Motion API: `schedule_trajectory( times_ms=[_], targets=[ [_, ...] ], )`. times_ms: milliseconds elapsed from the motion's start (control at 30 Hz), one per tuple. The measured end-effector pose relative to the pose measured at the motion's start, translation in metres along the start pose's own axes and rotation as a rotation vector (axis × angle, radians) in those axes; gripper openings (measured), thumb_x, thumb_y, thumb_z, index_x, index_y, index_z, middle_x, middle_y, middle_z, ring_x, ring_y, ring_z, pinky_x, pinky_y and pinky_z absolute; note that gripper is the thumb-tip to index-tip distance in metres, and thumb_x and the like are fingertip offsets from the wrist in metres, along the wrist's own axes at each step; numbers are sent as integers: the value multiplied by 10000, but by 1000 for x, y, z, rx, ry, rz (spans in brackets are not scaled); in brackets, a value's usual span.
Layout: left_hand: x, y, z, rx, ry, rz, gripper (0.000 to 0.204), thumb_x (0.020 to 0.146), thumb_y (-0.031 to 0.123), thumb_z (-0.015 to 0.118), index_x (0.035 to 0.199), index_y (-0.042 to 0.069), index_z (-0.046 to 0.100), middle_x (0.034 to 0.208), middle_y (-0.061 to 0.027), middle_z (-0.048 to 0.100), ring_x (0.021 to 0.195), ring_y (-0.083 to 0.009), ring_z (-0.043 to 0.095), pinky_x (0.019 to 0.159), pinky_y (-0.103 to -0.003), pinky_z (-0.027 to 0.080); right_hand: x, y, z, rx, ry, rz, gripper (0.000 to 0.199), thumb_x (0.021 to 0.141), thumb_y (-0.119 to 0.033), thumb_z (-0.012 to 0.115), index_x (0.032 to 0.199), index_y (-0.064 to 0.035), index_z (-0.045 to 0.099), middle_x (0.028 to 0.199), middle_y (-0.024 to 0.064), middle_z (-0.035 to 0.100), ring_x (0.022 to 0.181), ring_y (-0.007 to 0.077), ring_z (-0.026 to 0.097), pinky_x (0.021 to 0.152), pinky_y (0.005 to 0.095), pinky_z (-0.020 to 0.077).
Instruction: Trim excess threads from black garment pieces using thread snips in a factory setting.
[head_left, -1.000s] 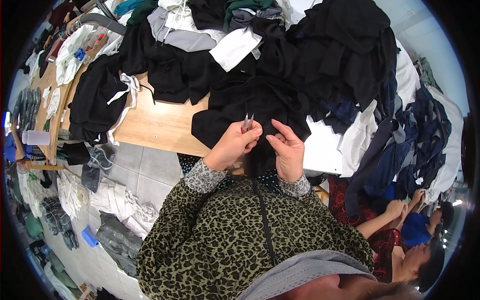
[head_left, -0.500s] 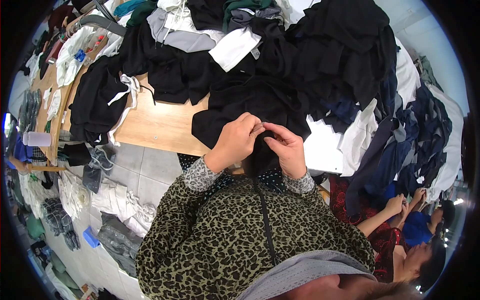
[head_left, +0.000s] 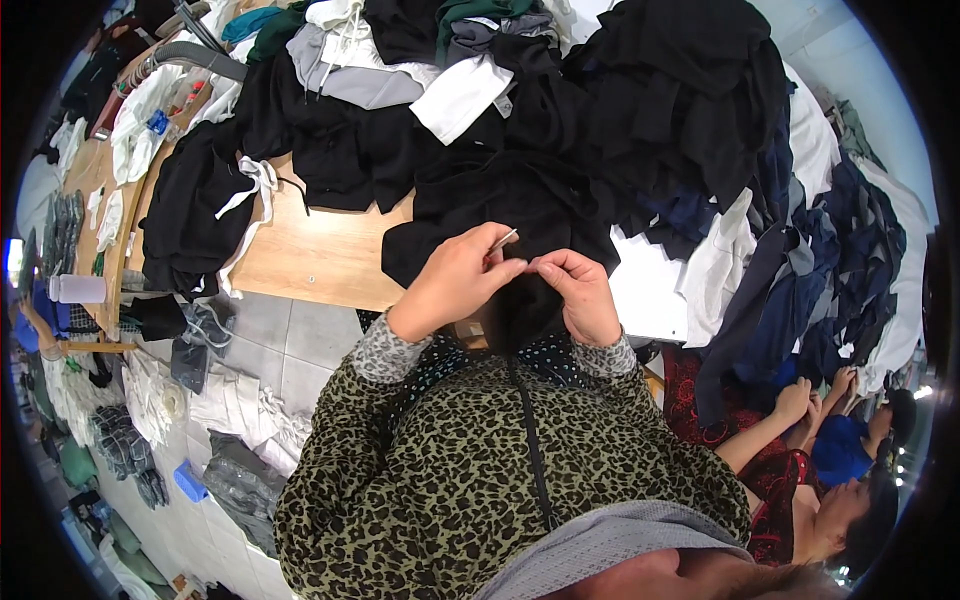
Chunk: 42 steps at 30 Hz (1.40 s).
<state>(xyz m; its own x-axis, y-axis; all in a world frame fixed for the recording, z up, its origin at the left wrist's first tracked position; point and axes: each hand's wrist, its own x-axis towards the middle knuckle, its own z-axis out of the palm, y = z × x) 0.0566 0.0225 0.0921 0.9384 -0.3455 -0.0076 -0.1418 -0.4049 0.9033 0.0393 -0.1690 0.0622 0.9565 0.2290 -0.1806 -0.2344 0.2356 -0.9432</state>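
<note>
A black garment [head_left: 510,195] lies bunched at the table edge, and part of it hangs down between my hands toward my lap. My left hand [head_left: 450,278] is closed above it; a slim, shiny metal tool [head_left: 506,239] juts from between the thumb and forefinger, its kind too small to tell. The left fingertips meet those of my right hand [head_left: 585,298] over the cloth. Thumb and forefinger of the right hand are pinched together. What lies in that pinch is too small to make out.
Heaped black clothes [head_left: 690,100] rise at the far right, beside navy garments [head_left: 850,260]. White cloth [head_left: 645,285] lies right of my hands. More black clothing [head_left: 195,210] with a white strip covers the wooden table [head_left: 315,255] at left. A co-worker's hands [head_left: 795,405] are at the right.
My left hand has shifted slightly left and down and turned, so the metal tool shows more. The right hand has moved slightly, still pinching.
</note>
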Motion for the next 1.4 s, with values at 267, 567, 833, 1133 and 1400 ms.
schedule_trajectory(
  times_ms=[267, 567, 833, 1133, 1400],
  targets=[
    [-11, -9, -15, -214, -369, -14, 359, 834, 156, 653, 1103, -1, 474, 754, -23, 552, 668, -75, 482, 623, -233, 422, 2, 2, -2, 67, -54, 23, 110, 900, -48, 521, 904, 37, 590, 875, 81, 639, 834, 118, 579, 813, 231, 442],
    [-8, -4, -12, -104, -431, -21, 347, 821, 170, 666, 1018, 8, 431, 728, -71, 550, 660, -129, 504, 601, -264, 417, 0, 0, -5, 35, -65, 36, 95, 894, -41, 530, 891, 35, 588, 848, 62, 631, 807, 106, 572, 774, 217, 449],
    [-3, -7, -4, -183, -488, -69, 324, 825, 153, 659, 987, 14, 416, 715, -85, 586, 627, -129, 523, 580, -270, 424, 0, -5, -6, -95, -115, 48, 102, 890, -59, 545, 873, 26, 600, 831, 27, 625, 780, 70, 554, 728, 199, 442],
    [-3, -12, -3, -326, -573, -124, 280, 841, 132, 643, 971, 27, 418, 704, -51, 598, 644, -86, 549, 576, -233, 427, -2, -10, -6, -162, -180, 62, 119, 892, -92, 556, 866, 14, 604, 803, 12, 617, 764, 66, 546, 719, 198, 435],
    [-3, -11, -3, -424, -620, -190, 239, 862, 131, 616, 975, 47, 423, 692, -27, 586, 572, -45, 469, 507, -191, 356, -1, -9, -9, -209, -208, 57, 125, 893, -102, 558, 866, 9, 608, 804, 7, 622, 765, 65, 551, 720, 199, 436]
  ],
)
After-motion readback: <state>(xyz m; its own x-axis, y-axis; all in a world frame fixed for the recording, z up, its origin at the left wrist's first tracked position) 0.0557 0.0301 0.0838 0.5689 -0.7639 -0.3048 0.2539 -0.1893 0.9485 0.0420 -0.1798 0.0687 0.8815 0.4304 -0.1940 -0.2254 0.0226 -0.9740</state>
